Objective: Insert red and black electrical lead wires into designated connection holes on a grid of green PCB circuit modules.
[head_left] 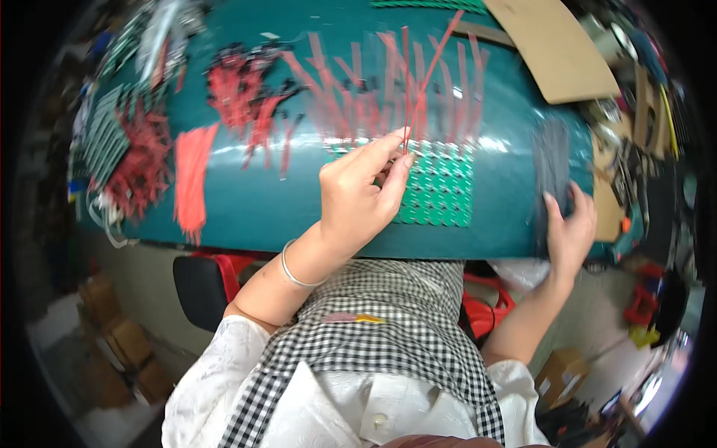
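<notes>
Between the thumb and fingers of my left hand [366, 179] are two thin red strips [407, 82], crossing and rising in a V above the fingertips. This hand is over the left part of a green woven panel [441, 190] on the table, hiding some of it. Red strips [459, 104] with blurred ends stick out from the panel's far edge. At the right, my right hand [573, 228] rests at the near end of a bundle of dark grey strips [551, 168], touching its edge. Its thumb and fingers are apart, and I see nothing held in them.
A flat bundle of red strips [194, 179] lies to the left on the green table [254, 201]. Beyond it are red-and-black tied bunches [239, 86]. A tangled red pile [138, 164] sits at the far left. Brown cardboard [556, 56] covers the back right.
</notes>
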Tool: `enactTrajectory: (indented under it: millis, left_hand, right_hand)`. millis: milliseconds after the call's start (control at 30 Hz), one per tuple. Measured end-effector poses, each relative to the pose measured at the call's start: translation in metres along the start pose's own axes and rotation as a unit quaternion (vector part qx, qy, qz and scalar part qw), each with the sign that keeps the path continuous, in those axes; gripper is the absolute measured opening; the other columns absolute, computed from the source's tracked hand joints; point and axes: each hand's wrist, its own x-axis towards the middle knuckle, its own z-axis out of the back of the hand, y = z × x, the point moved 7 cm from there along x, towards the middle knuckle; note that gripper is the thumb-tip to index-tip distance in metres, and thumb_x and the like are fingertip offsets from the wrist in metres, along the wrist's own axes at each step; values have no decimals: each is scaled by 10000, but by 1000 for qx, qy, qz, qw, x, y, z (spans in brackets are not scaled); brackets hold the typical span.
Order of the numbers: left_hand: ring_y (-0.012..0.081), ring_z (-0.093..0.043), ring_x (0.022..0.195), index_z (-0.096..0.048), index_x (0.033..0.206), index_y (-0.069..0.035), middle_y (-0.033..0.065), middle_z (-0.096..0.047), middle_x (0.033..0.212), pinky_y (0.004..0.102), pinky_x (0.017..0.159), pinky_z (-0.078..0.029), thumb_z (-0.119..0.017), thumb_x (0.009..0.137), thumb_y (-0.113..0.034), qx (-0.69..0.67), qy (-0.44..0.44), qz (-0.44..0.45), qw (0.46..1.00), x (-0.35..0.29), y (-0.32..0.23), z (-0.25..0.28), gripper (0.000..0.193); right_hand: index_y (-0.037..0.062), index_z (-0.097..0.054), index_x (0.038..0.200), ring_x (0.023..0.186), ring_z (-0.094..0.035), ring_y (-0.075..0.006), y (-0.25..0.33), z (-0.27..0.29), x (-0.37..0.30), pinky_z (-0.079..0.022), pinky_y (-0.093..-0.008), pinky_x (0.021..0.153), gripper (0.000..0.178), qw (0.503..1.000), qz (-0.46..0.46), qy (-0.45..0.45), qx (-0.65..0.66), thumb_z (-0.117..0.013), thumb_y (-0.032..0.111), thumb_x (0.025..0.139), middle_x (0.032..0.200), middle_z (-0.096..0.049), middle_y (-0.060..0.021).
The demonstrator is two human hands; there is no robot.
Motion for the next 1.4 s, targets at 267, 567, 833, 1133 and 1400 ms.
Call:
enactTrajectory:
  millis: [267,567,833,1133,1400]
  left_hand:
    - [102,-677,685,-768,1030,16,126,-750,811,266,639,-532,-741,862,-20,315,-147,139,927,-30,54,224,174]
    - [352,-700,894,-737,963,-43,142,-720,955,456,794,-553,-804,813,-330,480,-124,208,843,-66,98,296,331]
    - [408,-705,823,-725,812,-28,209,-717,821,495,731,-550,-815,793,-306,506,-58,284,813,-59,114,300,292]
    - [429,-705,851,-767,808,-29,247,-713,843,505,770,-560,-755,835,-231,555,20,275,785,-43,106,300,205]
    - [446,-690,870,-748,909,-64,234,-713,882,516,773,-549,-728,845,-180,538,-41,242,807,-41,97,311,133]
  right_hand:
    - [-85,-705,1072,708,-548,-111,-76,-30,1,-476,-270,661,307,975,-122,59,175,-798,119,863,803,-646,-32]
    - [-22,-764,1010,735,-702,-256,-49,-5,19,-538,-375,715,266,994,-78,69,24,-808,117,787,806,-733,-158]
    - [-8,-768,1012,823,-735,-330,-55,-3,20,-556,-410,785,247,996,-38,84,20,-785,91,787,875,-746,-200]
    - [-22,-673,926,661,-607,-89,-65,8,-18,-458,-231,588,69,875,-165,96,445,-681,47,930,781,-687,-48]
    - [-21,-672,990,802,-677,-94,22,6,-29,-454,-197,617,69,822,-111,15,559,-673,42,961,907,-739,-83]
